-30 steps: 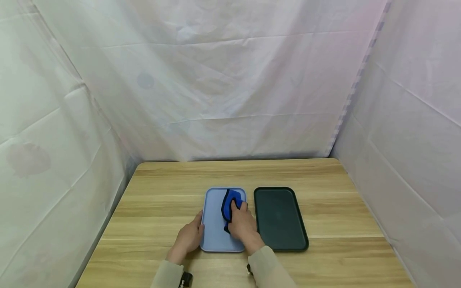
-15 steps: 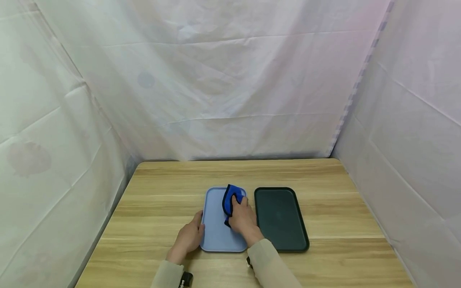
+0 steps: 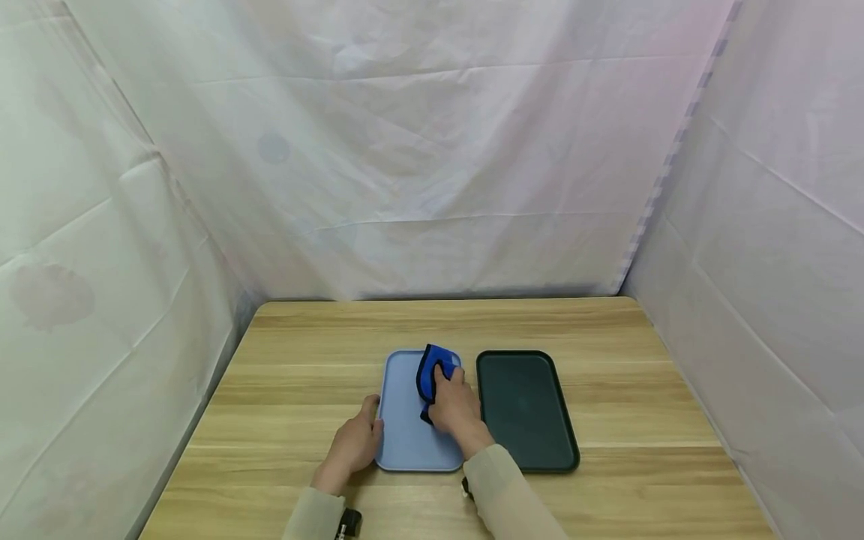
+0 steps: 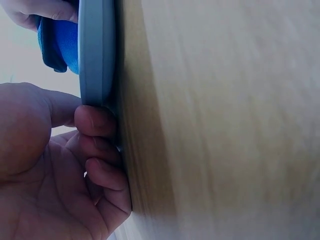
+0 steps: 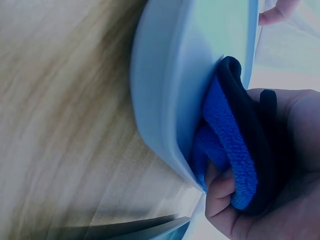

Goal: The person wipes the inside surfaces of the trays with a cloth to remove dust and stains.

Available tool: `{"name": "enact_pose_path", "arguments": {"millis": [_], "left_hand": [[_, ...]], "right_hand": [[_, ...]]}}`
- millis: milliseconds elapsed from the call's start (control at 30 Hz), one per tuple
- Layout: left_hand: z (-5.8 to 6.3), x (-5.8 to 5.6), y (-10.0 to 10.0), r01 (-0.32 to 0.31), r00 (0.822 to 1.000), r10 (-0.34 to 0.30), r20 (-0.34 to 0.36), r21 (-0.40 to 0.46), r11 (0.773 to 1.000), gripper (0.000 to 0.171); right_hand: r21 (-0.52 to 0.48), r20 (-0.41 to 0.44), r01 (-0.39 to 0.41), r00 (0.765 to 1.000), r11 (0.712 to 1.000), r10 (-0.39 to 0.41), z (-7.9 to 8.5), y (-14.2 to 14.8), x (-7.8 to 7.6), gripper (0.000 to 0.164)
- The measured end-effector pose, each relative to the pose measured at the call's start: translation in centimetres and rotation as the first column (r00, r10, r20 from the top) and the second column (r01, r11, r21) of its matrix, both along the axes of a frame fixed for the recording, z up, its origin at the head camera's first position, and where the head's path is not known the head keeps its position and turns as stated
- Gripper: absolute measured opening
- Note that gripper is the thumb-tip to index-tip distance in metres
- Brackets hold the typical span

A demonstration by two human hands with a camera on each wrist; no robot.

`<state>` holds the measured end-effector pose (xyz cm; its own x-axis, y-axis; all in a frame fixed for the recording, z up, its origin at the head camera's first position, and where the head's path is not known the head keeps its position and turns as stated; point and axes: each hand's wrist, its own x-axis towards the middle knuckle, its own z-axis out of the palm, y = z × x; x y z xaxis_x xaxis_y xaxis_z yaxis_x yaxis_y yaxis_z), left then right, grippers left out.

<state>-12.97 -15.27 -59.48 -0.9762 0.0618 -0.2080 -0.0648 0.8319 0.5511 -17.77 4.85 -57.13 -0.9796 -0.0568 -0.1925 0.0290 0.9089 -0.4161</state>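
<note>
A light blue tray (image 3: 405, 446) lies on the wooden table. My left hand (image 3: 353, 444) holds its left edge; in the left wrist view the thumb reaches the rim of the tray (image 4: 96, 50) and the fingers are curled against its side, near the tabletop. A blue cloth with black edging (image 3: 427, 375) is bunched in my right hand (image 3: 455, 409), over the far right part of the tray. Up close in the right wrist view, the fluffy cloth (image 5: 235, 145) touches the inside of the tray near a corner, with fingers curled round it.
Just right of the light blue tray, a dark green tray (image 3: 526, 412) lies flat, partly beneath my right wrist in view. The wooden table (image 3: 304, 337) has white cloth hangings (image 3: 405, 150) behind it and on both sides.
My right hand has moved the blue cloth slightly away from me, toward the tray's far edge, mostly in the first half second. My left hand stays at the tray's left edge.
</note>
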Motion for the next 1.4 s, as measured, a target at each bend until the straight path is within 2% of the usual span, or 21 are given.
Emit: {"name": "enact_pose_path", "arguments": {"millis": [467, 867, 1233, 1400], "left_hand": [[0.1, 0.0, 0.0, 0.008, 1.0, -0.008, -0.003, -0.004, 1.0, 0.051], [0.0, -0.1, 0.0, 0.011, 1.0, -0.011, 0.0, -0.032, 0.999, 0.051], [0.0, -0.1, -0.1, 0.021, 1.0, -0.021, -0.011, -0.028, 0.999, 0.051], [0.0, -0.1, 0.0, 0.018, 1.0, -0.019, -0.011, -0.028, 0.999, 0.051]], "right_hand": [[0.003, -0.023, -0.004, 1.0, 1.0, 0.004, -0.1, -0.1, -1.1, 0.074], [0.018, -0.017, -0.059, 0.998, 0.998, 0.06, -0.3, -0.4, -1.5, 0.076], [-0.057, -0.015, -0.079, 0.997, 0.995, 0.078, -0.4, -1.5, -1.7, 0.079], [-0.061, -0.02, -0.096, 0.995, 0.993, 0.095, -0.4, -1.9, -1.9, 0.079]]}}
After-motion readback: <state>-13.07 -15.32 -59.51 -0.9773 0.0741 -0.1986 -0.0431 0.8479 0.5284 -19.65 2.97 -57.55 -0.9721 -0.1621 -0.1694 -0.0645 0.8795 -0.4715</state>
